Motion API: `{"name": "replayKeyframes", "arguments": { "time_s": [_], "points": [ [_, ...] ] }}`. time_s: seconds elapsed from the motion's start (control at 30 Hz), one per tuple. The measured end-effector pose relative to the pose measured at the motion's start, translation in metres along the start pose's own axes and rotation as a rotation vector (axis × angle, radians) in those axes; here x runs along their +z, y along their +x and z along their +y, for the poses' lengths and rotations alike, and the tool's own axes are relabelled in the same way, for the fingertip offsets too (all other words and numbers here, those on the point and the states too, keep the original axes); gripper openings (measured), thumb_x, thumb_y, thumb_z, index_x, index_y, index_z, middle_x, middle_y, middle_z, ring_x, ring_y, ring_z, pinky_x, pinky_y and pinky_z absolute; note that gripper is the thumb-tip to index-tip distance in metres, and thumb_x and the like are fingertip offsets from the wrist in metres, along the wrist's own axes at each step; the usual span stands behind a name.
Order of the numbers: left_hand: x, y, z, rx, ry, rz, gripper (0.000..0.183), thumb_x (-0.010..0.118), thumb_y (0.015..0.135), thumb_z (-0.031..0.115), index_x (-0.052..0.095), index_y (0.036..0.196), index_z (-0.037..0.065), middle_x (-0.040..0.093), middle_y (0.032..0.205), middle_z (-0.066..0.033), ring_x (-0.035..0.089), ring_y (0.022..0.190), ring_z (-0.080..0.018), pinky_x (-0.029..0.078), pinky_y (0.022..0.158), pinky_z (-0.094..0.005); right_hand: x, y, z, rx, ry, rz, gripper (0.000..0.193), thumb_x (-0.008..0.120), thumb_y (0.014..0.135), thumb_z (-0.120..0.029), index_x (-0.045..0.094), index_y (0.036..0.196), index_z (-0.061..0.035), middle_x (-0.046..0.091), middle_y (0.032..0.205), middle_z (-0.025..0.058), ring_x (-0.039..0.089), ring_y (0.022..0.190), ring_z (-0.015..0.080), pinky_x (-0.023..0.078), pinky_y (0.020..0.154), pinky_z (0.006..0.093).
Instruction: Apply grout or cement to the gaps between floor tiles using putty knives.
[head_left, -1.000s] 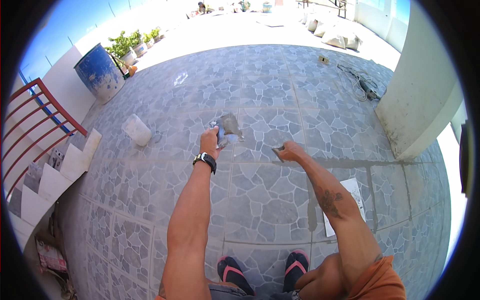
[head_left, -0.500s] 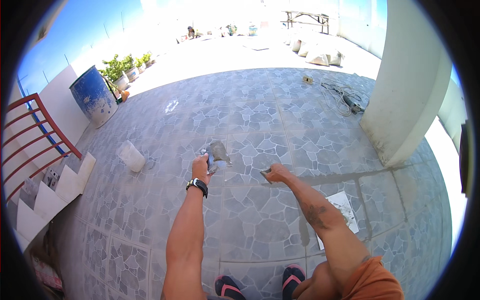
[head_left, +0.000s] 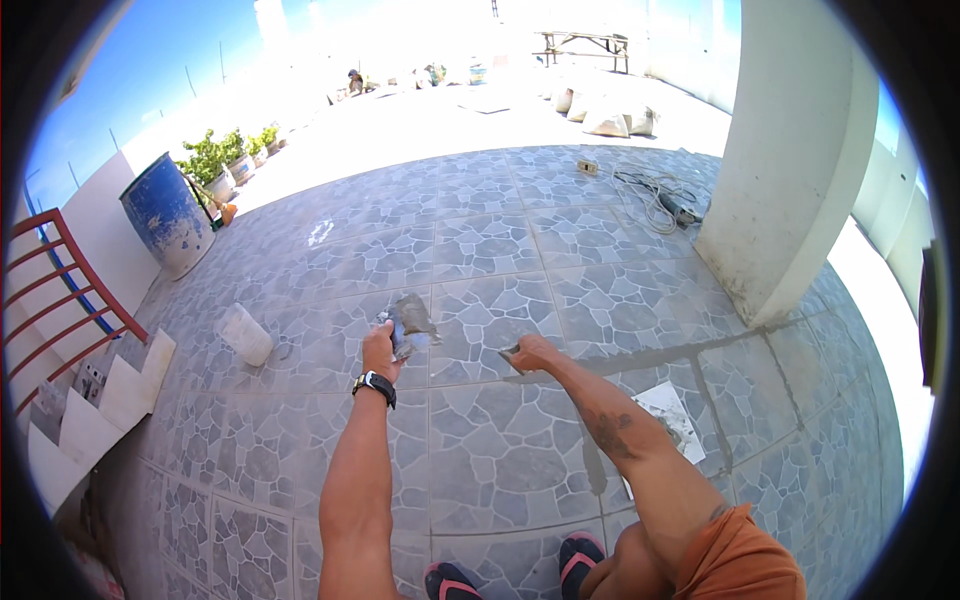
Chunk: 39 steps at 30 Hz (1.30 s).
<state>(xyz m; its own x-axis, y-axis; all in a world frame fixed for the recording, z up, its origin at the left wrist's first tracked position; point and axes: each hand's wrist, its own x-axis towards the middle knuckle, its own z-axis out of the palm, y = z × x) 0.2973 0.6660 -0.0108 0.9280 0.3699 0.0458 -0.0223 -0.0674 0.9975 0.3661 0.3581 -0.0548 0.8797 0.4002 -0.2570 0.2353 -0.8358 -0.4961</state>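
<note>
My left hand (head_left: 380, 352), a watch on its wrist, grips a small flat holder (head_left: 402, 343) with bluish-white patches. A lump of wet grey mortar or grout (head_left: 414, 312) lies on it. To the right, my right hand (head_left: 535, 353) is closed round a small dark flat blade-like tool (head_left: 510, 352); its exact kind is too small to tell. That hand is low over the stone-patterned floor tiles (head_left: 500, 440), near the left end of a dark grey grout-smeared joint (head_left: 640, 358). The two hands are apart.
A white board with grey smears (head_left: 668, 415) lies beyond my right forearm. A whitish bucket (head_left: 245, 335) lies tipped at left. A power tool with cord (head_left: 682, 208) rests by the white pillar (head_left: 790, 180). A blue drum (head_left: 165, 215) and red railing (head_left: 95, 270) stand left.
The whole view has shifted, so the floor, the hands and what they hold appear a little farther left and lower. Both hands keep their grips and roughly the same places over the tiles.
</note>
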Motion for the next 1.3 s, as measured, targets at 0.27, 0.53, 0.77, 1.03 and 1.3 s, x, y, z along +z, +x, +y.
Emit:
{"name": "replayKeyframes", "arguments": {
  "time_s": [0.27, 0.53, 0.77, 1.03, 1.3],
  "points": [
    [0.007, -0.015, 0.019, -0.217, -0.321, 0.068, 0.027, 0.055, 0.09, 0.029, 0.058, 0.101, 0.004, 0.058, 0.097, -0.0112, 0.06, 0.09, -0.0292, 0.048, 0.07, -0.0526, 0.003, -0.001, 0.0, 0.007, -0.025, 0.021, 0.045, 0.06, 0.081, -0.039, 0.072, 0.087, 0.0033, 0.067, 0.09, 0.0287, 0.066, 0.09, 0.0414, 0.052, 0.076, 0.0443],
    [0.005, -0.011, 0.014, -0.18, -0.269, 0.067, 0.027, 0.054, 0.091, 0.028, 0.057, 0.102, 0.003, 0.057, 0.099, -0.0129, 0.059, 0.095, -0.0311, 0.049, 0.073, -0.0542, 0.003, 0.004, 0.0, -0.011, -0.018, 0.001, 0.044, 0.061, 0.081, -0.039, 0.072, 0.088, 0.0035, 0.066, 0.092, 0.0298, 0.065, 0.092, 0.0411, 0.052, 0.079, 0.0442],
    [0.008, -0.013, 0.018, -0.216, -0.324, 0.038, 0.024, 0.056, 0.09, 0.028, 0.056, 0.104, 0.008, 0.056, 0.103, -0.0091, 0.056, 0.097, -0.0278, 0.044, 0.078, -0.0536, 0.004, 0.004, 0.003, -0.008, -0.027, 0.01, 0.04, 0.061, 0.079, -0.035, 0.072, 0.086, 0.0034, 0.066, 0.09, 0.0294, 0.065, 0.091, 0.041, 0.052, 0.077, 0.0439],
    [0.011, -0.016, 0.022, -0.254, -0.344, 0.051, 0.025, 0.056, 0.091, 0.029, 0.056, 0.105, 0.008, 0.055, 0.105, -0.0104, 0.055, 0.1, -0.0283, 0.045, 0.08, -0.0541, 0.008, 0.005, 0.009, -0.035, -0.035, 0.057, 0.041, 0.06, 0.079, -0.036, 0.071, 0.085, 0.0032, 0.066, 0.09, 0.0289, 0.065, 0.09, 0.0416, 0.052, 0.077, 0.0441],
    [0.006, -0.011, 0.019, -0.257, -0.328, 0.056, 0.031, 0.056, 0.09, 0.03, 0.054, 0.112, 0.008, 0.055, 0.108, -0.0119, 0.056, 0.099, -0.0292, 0.046, 0.076, -0.0521, 0.006, 0.007, 0.004, -0.023, -0.047, 0.012, 0.04, 0.059, 0.079, -0.035, 0.071, 0.083, 0.0026, 0.066, 0.089, 0.0289, 0.065, 0.089, 0.042, 0.052, 0.076, 0.0439]
  ]
}}
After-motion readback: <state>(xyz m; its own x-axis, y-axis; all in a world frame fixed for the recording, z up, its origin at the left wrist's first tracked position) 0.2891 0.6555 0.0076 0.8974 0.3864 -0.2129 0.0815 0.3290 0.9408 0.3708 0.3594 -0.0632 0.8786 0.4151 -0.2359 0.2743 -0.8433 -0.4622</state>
